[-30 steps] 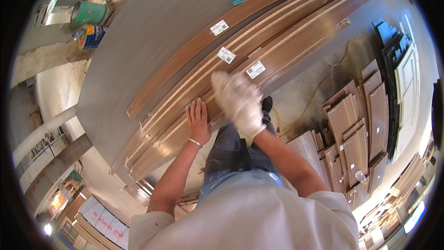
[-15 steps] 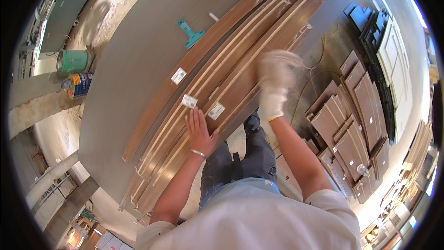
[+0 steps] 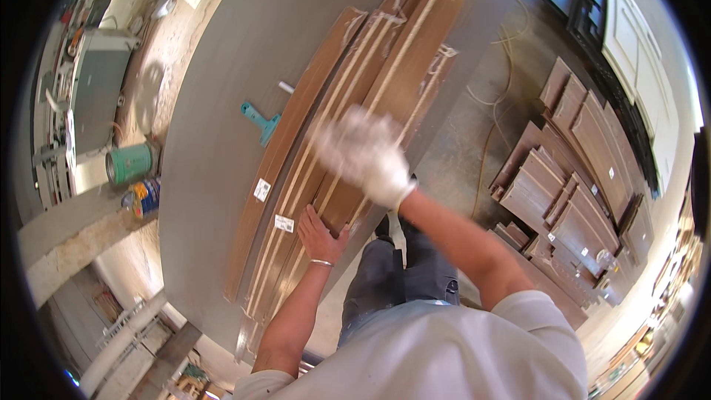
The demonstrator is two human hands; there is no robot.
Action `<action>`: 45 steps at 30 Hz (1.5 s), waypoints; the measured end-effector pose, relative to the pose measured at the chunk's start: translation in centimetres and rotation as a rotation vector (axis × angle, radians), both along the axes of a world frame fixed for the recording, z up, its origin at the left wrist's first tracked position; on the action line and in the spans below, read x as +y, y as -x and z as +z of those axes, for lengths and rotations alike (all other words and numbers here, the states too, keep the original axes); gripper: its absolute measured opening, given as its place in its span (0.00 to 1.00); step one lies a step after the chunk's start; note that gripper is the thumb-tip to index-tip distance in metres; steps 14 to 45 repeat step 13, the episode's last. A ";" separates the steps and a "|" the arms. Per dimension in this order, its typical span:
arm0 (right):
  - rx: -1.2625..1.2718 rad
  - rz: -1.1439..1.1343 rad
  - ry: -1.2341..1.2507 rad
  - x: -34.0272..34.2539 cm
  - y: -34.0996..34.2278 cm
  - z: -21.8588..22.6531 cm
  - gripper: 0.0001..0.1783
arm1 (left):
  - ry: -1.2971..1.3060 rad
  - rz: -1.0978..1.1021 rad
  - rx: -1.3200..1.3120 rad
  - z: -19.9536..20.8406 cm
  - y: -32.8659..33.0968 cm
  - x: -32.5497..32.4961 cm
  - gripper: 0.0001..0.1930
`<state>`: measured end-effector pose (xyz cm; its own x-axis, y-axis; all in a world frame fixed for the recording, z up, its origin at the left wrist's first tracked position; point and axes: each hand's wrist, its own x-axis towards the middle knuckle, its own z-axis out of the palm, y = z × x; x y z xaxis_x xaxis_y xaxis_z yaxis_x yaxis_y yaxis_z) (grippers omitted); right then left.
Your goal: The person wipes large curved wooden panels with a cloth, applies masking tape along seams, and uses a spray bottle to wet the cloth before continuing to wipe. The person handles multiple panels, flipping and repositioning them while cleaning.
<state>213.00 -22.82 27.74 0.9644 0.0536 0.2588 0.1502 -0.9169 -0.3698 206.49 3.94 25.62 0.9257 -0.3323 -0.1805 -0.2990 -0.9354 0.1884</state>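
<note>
Long brown wooden boards (image 3: 296,130) lie side by side on a large grey table, several of them with pale strips along their edges. My left hand (image 3: 321,237), bare with a silver bracelet, rests flat on the nearer boards, fingers stretched out. Over the middle of the boards is my right hand (image 3: 363,152) in a white glove, smeared by motion. Its fingers, and whether anything is in them, cannot be made out. A white label (image 3: 284,223) sticks to a board left of my left hand. Beyond the boards' far side lies a teal scraper-like tool (image 3: 262,124).
The grey table (image 3: 200,141) spreads out to the left. A short white stick (image 3: 286,87) lies by the boards. On the right, stacked brown panels (image 3: 563,185), dark panels and white panels (image 3: 629,52) stand near a floor cable (image 3: 507,89). A green can (image 3: 129,164) stands at far left.
My gloved right hand has swung left from the boards' near edge to over their middle. My left hand stays flat on the boards. The whole view has shifted.
</note>
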 end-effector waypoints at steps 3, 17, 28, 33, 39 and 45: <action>0.227 0.199 -0.294 -0.6 2.9 0.9 0.30 | -0.022 0.044 0.056 0.1 0.1 -0.1 0.59; -0.086 -0.612 -0.137 -6.8 -3.8 1.4 0.27 | -0.016 -0.024 -0.072 -2.4 -0.1 1.1 0.60; -0.086 -0.612 -0.137 -6.8 -3.8 1.4 0.27 | -0.016 -0.024 -0.072 -2.4 -0.1 1.1 0.60; -0.086 -0.612 -0.137 -6.8 -3.8 1.4 0.27 | -0.016 -0.024 -0.072 -2.4 -0.1 1.1 0.60; -0.086 -0.612 -0.137 -6.8 -3.8 1.4 0.27 | -0.016 -0.024 -0.072 -2.4 -0.1 1.1 0.60; -0.086 -0.612 -0.137 -6.8 -3.8 1.4 0.27 | -0.016 -0.024 -0.072 -2.4 -0.1 1.1 0.60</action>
